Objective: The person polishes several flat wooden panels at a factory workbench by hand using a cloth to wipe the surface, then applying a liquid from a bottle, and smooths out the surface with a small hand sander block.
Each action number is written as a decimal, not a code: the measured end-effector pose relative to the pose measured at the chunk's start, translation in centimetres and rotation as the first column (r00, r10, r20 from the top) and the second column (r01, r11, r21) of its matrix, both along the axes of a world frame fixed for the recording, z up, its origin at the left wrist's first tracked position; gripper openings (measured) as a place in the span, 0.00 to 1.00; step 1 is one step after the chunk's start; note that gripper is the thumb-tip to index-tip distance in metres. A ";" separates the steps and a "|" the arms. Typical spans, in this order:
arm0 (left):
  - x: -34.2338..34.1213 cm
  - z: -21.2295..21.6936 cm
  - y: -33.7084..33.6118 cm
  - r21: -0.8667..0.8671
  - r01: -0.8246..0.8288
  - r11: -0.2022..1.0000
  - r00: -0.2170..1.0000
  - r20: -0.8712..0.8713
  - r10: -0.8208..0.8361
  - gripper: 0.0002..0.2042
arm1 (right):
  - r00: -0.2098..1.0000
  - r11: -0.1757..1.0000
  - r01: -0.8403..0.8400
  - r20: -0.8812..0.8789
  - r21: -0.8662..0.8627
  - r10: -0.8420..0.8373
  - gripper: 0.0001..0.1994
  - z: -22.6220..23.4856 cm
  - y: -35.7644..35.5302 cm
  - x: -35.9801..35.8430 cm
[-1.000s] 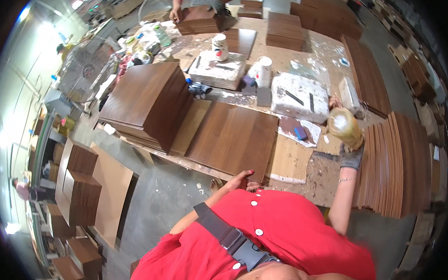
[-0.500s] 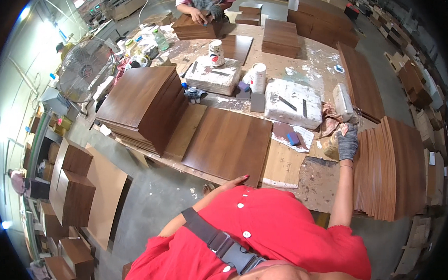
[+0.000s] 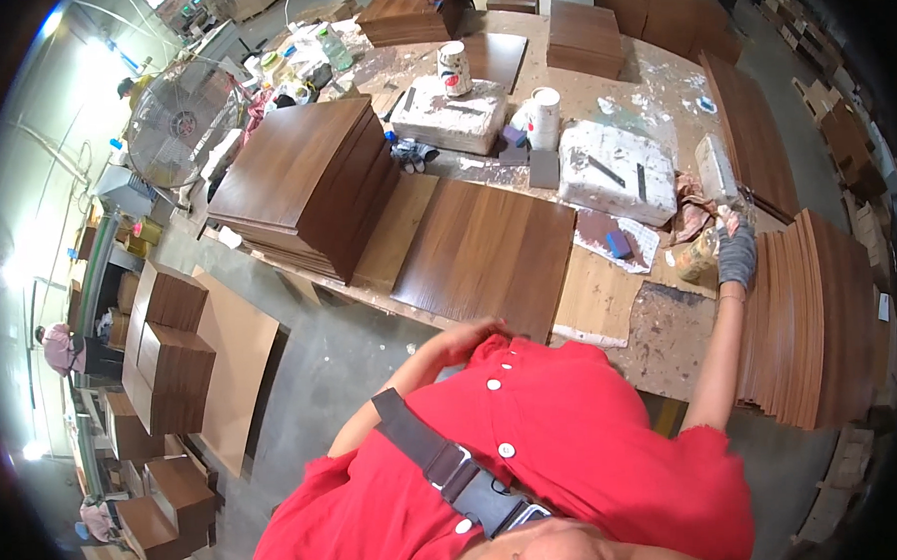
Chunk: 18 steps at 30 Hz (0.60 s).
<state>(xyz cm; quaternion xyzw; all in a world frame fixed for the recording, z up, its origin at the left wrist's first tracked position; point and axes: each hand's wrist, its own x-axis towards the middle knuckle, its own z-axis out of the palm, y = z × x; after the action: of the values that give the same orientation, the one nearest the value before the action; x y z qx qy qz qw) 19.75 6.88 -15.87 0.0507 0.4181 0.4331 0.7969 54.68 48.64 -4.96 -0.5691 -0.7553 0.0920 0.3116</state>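
Head view: the brown panel [image 3: 497, 253] lies flat mid-frame on the bench [image 3: 687, 360], and the person's left hand [image 3: 476, 336] rests at its near edge; I can't tell whether those fingers grip or merely touch. Right of centre, the gloved right hand [image 3: 737, 255] is at a yellowish jar [image 3: 697, 259], next to a crumpled pinkish cloth [image 3: 692, 215]. I'd judge the step in hand to be work at that jar, with the next move calling for a steady jar and panel. The right fingers look curled, but on what I can't make out; the left fingertips are hard to see against the red clothing [image 3: 575, 415].
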 end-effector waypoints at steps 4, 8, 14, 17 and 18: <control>-7.1 2.5 -4.0 0.146 -0.204 0.968 0.860 -0.445 0.248 0.19 | 0.995 0.976 0.098 -0.029 0.195 -0.094 0.20 0.0 0.2 -0.8; -14.0 -0.9 -8.7 0.208 -0.202 0.957 0.125 -0.964 0.236 0.16 | 0.818 0.902 -0.234 -0.427 0.363 0.384 0.16 -0.5 -2.3 -7.6; -16.4 -3.6 -11.4 0.203 -0.274 0.940 0.124 -0.962 0.244 0.23 | 0.745 0.895 -0.444 -0.541 0.033 0.390 0.15 -10.9 -10.5 -27.5; -16.5 -1.9 -10.6 0.187 -0.180 0.966 0.178 -0.959 0.219 0.20 | 0.778 0.849 -0.504 -0.344 0.158 0.526 0.18 -15.4 -12.8 -35.9; -16.8 -1.6 -10.4 0.211 -0.152 0.965 0.175 -0.956 0.237 0.18 | 0.800 0.832 -0.513 -0.233 0.213 0.553 0.19 -16.8 -13.1 -38.3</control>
<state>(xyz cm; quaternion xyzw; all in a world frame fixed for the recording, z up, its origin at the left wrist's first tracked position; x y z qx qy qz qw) 2.99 -3.54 -17.47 0.2852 0.8138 0.4149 0.2903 16.39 35.58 -21.75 -0.2910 -0.8364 0.2040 0.4172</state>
